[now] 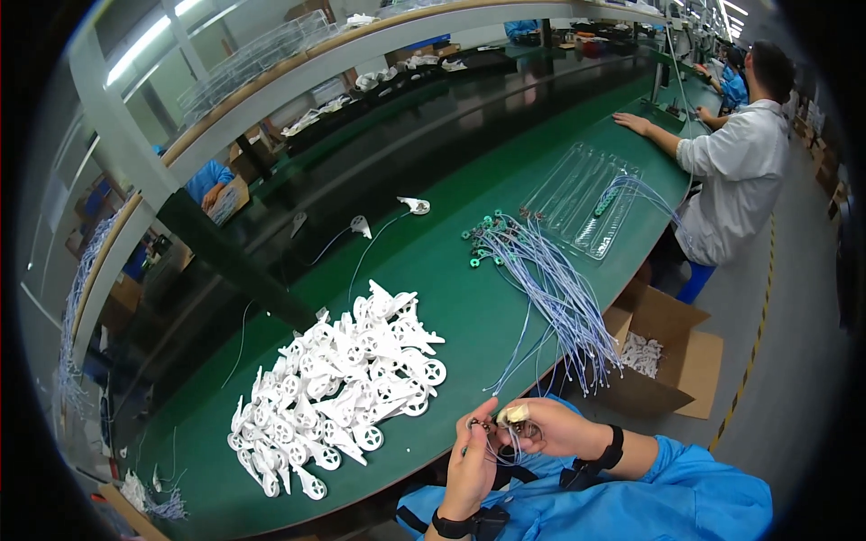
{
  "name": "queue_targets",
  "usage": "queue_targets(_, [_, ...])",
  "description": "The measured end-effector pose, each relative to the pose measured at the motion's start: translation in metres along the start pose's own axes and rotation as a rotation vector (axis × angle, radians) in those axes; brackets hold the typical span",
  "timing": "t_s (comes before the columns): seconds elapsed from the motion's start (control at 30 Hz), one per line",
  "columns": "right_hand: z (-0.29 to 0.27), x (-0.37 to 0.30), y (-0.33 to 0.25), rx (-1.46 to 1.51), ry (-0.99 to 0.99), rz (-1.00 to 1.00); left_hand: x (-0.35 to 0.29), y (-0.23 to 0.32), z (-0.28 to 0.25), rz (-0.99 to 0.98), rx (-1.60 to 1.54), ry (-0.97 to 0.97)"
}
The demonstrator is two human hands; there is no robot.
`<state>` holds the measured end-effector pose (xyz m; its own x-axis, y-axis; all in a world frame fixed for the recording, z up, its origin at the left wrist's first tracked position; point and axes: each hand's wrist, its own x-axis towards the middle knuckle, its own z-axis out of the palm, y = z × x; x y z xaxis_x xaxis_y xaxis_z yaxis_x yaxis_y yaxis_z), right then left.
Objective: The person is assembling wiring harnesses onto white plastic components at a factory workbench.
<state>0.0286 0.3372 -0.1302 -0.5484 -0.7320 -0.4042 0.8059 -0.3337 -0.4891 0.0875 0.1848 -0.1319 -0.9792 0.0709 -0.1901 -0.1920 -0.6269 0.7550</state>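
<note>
Lying heaped on the counter (442, 279), white plastic parts (338, 383) come first, then the left hand (467, 464), its grip closed on small wired pieces (518, 431) near the counter's edge, the right hand's (555, 426) grip pinching them too, with bluish wires (564, 311) beyond.

White pile (338, 379): blocks my left.
Wire bundle (555, 307): bars my right, clear tray (588, 236) beyond.
Green table (474, 338): I could reach forward between pile and bundle.

2 own hands (467, 469), 2 wristbands (609, 458), 1 lg pts pile (338, 383), 1 lg wire bndl (555, 293)
</note>
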Motion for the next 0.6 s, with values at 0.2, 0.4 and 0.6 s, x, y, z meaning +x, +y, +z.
queue_targets(0.2, [-0.002,0.002,0.016,-0.185,-0.024,-0.184,0.005,-0.012,0.007,0.104,0.346,0.010])
queue_targets(0.4, [0.004,-0.012,0.005,-0.481,0.049,-0.338,-0.001,0.002,0.009,0.198,0.613,0.027])
queue_targets(0.6, [0.000,-0.032,-0.001,-0.832,0.110,-0.548,-0.002,0.000,0.011,-0.071,0.255,0.029])
